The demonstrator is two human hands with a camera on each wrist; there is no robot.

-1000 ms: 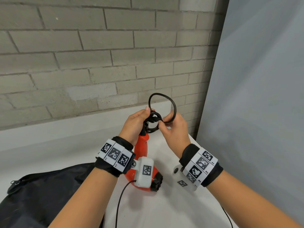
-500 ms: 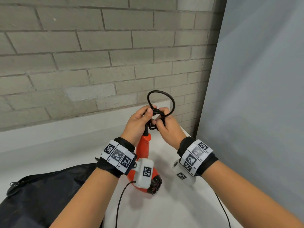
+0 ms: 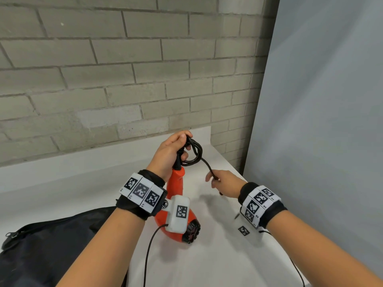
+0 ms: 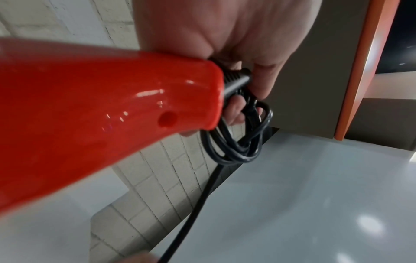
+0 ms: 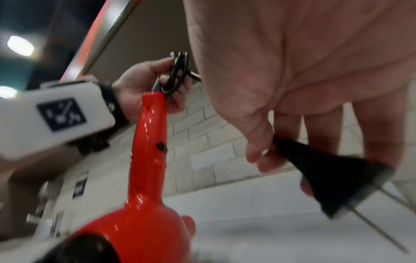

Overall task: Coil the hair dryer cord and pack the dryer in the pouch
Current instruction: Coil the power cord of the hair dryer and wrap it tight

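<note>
The red hair dryer (image 3: 175, 195) stands on its head on the white table (image 3: 217, 255), handle up. My left hand (image 3: 174, 151) grips the small black cord coil (image 3: 193, 151) at the handle's top; the left wrist view shows the loops (image 4: 238, 138) hooked round its fingers beside the red handle (image 4: 101, 110). A straight run of cord (image 3: 208, 167) leads down-right to my right hand (image 3: 222, 183), which holds the cord's free end. The right wrist view shows the black plug (image 5: 319, 178) between its fingers and the dryer (image 5: 148, 160) to the left.
A black zipped pouch (image 3: 51, 245) lies at the lower left of the table. A grey brick wall (image 3: 124, 79) stands behind, and a pale grey panel (image 3: 321, 121) closes the right side. Thin sensor cables (image 3: 149, 251) hang from both wrists.
My right hand has left the coil and moved down and right, drawing the cord out straight. The large upright loop above the hands is gone; a smaller coil sits in my left hand.
</note>
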